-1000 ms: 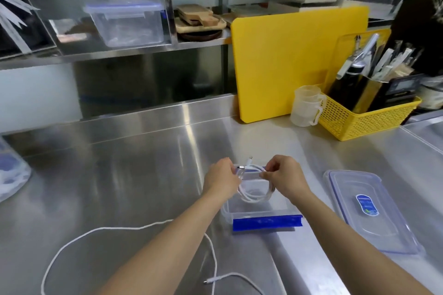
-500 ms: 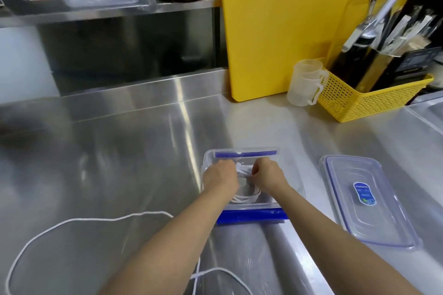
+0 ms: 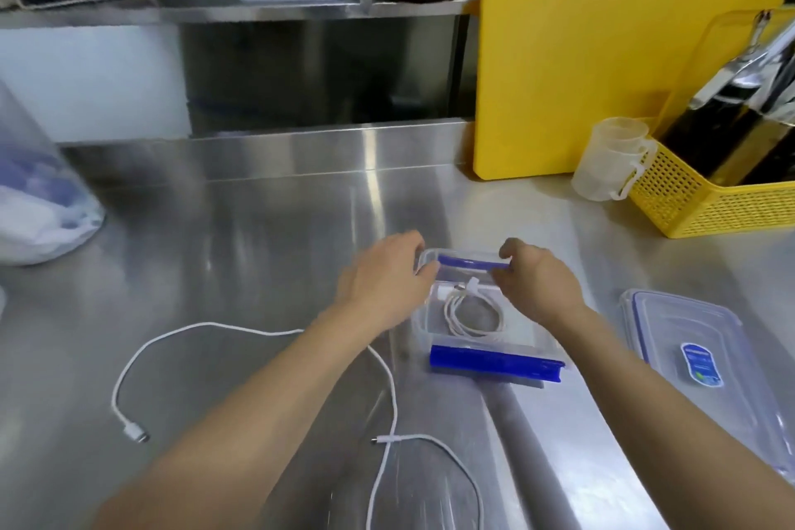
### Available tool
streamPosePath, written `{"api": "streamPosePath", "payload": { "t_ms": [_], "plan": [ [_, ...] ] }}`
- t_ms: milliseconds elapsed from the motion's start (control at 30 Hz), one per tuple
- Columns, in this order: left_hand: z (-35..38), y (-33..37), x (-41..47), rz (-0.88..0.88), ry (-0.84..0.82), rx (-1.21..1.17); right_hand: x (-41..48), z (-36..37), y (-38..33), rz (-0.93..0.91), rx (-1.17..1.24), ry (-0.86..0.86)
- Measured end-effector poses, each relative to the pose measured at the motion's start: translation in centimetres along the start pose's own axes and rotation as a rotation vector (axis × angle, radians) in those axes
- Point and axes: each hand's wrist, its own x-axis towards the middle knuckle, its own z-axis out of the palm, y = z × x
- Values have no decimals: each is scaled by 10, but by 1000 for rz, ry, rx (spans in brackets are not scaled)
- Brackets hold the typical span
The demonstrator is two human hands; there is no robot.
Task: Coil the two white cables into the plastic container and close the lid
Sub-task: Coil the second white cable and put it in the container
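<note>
Counter (image 3: 258,250): steel; your second cable (image 3: 258,329) lies loose.
Container (image 3: 522,331): coiled cable (image 3: 473,316) inside.
Left hand (image 3: 383,271): loosely open, empty.
Right hand (image 3: 537,275): curled at far rim, grip unclear.

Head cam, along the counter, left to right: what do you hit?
plastic bag → loose cable's plug → left hand → coiled cable → right hand → lid

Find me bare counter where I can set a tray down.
Widest bare steel lies between the plastic bag and the container, behind the loose cable. A narrower strip runs between the container and the cutting board. Crowded on the right: lid, measuring cup, yellow basket.
</note>
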Motion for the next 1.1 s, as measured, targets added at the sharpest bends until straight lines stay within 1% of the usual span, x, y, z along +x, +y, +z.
{"api": "streamPosePath", "payload": {
  "t_ms": [67,167,233,300,400,500,600,700,767,867,967,1033,1100],
  "plan": [
    [-12,-19,-21,10,107,-29,-19,-8,-18,-79,43,87],
    [-5,-43,-52,-5,177,-51,-57,-3,-49,-240,107,182],
    [11,-54,-73,-15,159,-49,-82,15,-65,-357,111,166],
    [33,-62,-91,-18,83,-31,-102,40,-74,-416,74,76],
    [62,-70,-114,7,-64,32,-123,72,-76,-398,-21,-111],
    [80,-76,-129,31,-137,63,-136,85,-70,-378,-42,-193],
    [95,-82,-139,49,-173,112,-144,91,-57,-388,-61,-205],
    [103,-83,-142,78,-134,178,-146,95,-42,-463,-74,-225],
    [103,-80,-144,63,-105,159,-146,92,-38,-475,-56,-214],
    [98,-79,-145,52,-4,86,-148,84,-37,-425,-38,-207],
    [80,-72,-142,105,71,64,-146,71,-44,-458,52,-194],
    [64,-62,-139,156,30,92,-142,62,-52,-523,136,-188],
    [46,-53,-132,134,-90,27,-137,49,-63,-576,213,-141]
  ]
}}
